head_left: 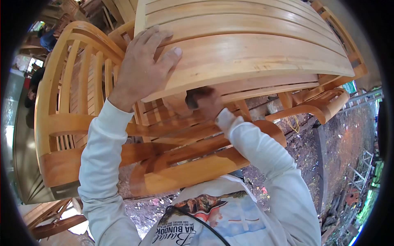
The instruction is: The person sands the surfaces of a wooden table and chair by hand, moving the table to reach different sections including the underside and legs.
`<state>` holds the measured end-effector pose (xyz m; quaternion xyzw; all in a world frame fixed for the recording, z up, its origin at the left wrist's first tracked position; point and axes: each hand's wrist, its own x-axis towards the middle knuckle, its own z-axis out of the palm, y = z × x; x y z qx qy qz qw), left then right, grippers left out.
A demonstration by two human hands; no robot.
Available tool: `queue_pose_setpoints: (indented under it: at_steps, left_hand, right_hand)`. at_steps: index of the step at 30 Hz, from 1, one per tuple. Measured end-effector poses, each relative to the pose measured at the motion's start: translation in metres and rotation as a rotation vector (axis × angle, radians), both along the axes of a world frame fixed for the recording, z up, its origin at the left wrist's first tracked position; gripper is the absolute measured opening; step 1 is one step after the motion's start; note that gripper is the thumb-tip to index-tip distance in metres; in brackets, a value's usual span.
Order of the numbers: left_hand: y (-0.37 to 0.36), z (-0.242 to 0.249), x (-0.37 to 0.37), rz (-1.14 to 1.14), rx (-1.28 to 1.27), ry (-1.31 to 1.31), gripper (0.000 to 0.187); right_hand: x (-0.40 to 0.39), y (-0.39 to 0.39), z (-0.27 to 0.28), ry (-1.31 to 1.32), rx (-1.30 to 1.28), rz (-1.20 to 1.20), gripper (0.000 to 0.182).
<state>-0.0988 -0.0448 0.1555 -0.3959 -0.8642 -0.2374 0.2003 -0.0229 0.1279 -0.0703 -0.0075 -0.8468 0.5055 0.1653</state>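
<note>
Pale slatted wooden tabletop (pixel 250 51): directly ahead of the person, its long boards running left to right, near edge facing the chest.
Left hand (pixel 144 63): the nearer one, resting on the top's near left corner, fingers spread, gripping nothing I can see.
Right hand (pixel 210 103): beneath that near edge, blurred; I can't tell if it's closed.
Honey-brown curved wooden armrest (pixel 197 172): between torso and tabletop.

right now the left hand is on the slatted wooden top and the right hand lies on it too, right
Not quite: the head view shows the right hand below the near edge of the slatted wooden top; the left hand is on it.
</note>
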Motion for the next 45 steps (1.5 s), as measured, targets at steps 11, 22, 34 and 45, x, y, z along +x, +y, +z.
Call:
queue_pose_setpoints:
  at_steps: [11, 22, 34, 45]
  left_hand:
    - [0.0, 0.002, 0.003, 0.021, 0.02, -0.061, 0.043]
    - [-0.002, 0.0, 0.0, -0.111, -0.051, 0.079, 0.039]
    - [-0.001, 0.003, 0.004, 0.04, 0.04, -0.154, 0.04]
    - [-0.002, -0.005, -0.004, 0.047, 0.069, -0.038, 0.053]
  right_hand:
    - [0.01, -0.018, -0.023, -0.462, 0.171, -0.046, 0.034]
    - [0.018, 0.013, -0.021, -0.663, 0.833, 0.536, 0.034]
    - [0.007, 0.009, -0.121, -0.547, 0.959, 0.545, 0.028]
    - [0.008, -0.023, -0.106, -0.724, 0.837, 0.296, 0.038]
